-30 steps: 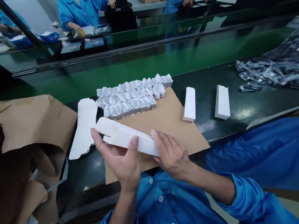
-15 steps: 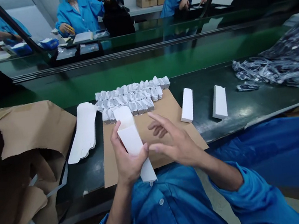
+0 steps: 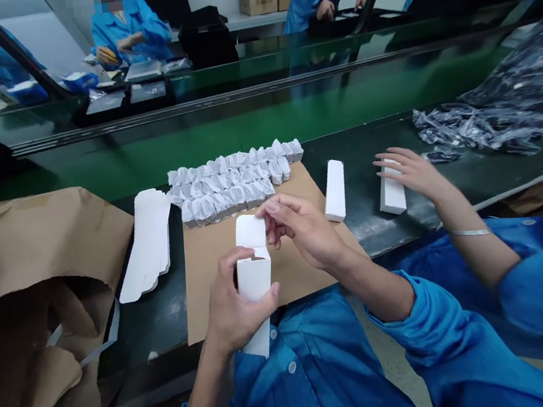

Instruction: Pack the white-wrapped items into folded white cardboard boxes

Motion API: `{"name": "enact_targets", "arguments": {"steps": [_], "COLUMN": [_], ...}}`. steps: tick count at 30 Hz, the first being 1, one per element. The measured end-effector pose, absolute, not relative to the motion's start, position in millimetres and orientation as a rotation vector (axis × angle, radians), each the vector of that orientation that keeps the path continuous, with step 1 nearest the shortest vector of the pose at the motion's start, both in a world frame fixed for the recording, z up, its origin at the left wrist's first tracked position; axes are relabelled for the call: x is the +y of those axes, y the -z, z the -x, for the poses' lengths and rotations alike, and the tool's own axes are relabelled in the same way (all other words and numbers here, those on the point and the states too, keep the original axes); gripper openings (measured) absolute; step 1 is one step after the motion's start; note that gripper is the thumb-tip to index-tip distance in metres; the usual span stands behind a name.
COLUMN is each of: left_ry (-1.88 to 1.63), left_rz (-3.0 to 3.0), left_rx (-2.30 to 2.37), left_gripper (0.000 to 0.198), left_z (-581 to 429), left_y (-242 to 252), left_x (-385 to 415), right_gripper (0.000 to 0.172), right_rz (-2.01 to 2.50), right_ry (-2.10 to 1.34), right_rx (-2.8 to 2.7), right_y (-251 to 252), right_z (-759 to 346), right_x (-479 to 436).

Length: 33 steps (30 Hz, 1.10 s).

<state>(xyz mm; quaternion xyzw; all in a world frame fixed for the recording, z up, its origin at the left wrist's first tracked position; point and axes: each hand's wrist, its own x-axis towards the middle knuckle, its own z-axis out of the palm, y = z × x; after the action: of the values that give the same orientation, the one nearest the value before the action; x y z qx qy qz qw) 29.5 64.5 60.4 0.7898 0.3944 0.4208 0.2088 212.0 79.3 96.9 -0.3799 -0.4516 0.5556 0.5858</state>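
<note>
Flap of held carton lies at the right hand's fingertips

The white carton is in the left hand, held off the worktop in front of the blue jacket. Grip: closed, thumb along the near face, fingers round the left side, index finger bent over the open mouth. The carton's long axis runs from the person's body outward, the far end leaning slightly to the right. The mouth is at that far end, and the flap stands out beyond it.

The governing relation is as follows. The right hand is to the right of the flap and level with it; its fingertips are at the flap's right edge. Thumb and forefinger are close together, the other fingers curled. Whether they pinch the flap or merely pass beside it cannot be determined. The right hand is nearer the flap; the left has the body of the carton.

Surroundings: brown sheet below the hands, bearing rows of wrapped pieces along its far part; a stack of flat white blanks to the left; one finished-looking carton at the sheet's right edge. Further right, a co-worker's hand is over another carton; contact is unconfirmed.
</note>
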Motion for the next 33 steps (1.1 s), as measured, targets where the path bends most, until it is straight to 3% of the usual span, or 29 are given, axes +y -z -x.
{"name": "enact_targets", "arguments": {"steps": [7, 10, 15, 19, 27, 33], "left_ry": [-1.158, -1.176, -1.321, -1.175, -0.857, -0.898], "left_rz": [-2.221, -2.214, -2.147, -2.118, -2.209, -2.154], "left_rx": [1.091, 1.167, 1.127, 1.13, 1.208, 1.229], "left_gripper": [0.047, 0.051, 0.078, 0.107, 0.095, 0.085], "left_z": [-27, -28, -32, -31, -25, -26], "left_y": [-58, -53, -42, -44, -56, -52], "left_x": [62, 61, 54, 49, 47, 43], "right_gripper": [0.033, 0.027, 0.022, 0.011, 0.007, 0.013], "right_rz": [0.823, 0.876, 0.997, 1.02, 0.875, 0.845], "right_ry": [-1.468, -1.464, -1.323, -1.168, -0.845, -0.691], "right_rx": [-1.056, -1.23, -1.386, -1.523, -1.788, -1.729], "right_y": [-95, -98, -106, -109, -99, -81], "right_z": [-204, -203, -204, -206, -210, -198], "right_x": [83, 78, 71, 68, 66, 50]}}
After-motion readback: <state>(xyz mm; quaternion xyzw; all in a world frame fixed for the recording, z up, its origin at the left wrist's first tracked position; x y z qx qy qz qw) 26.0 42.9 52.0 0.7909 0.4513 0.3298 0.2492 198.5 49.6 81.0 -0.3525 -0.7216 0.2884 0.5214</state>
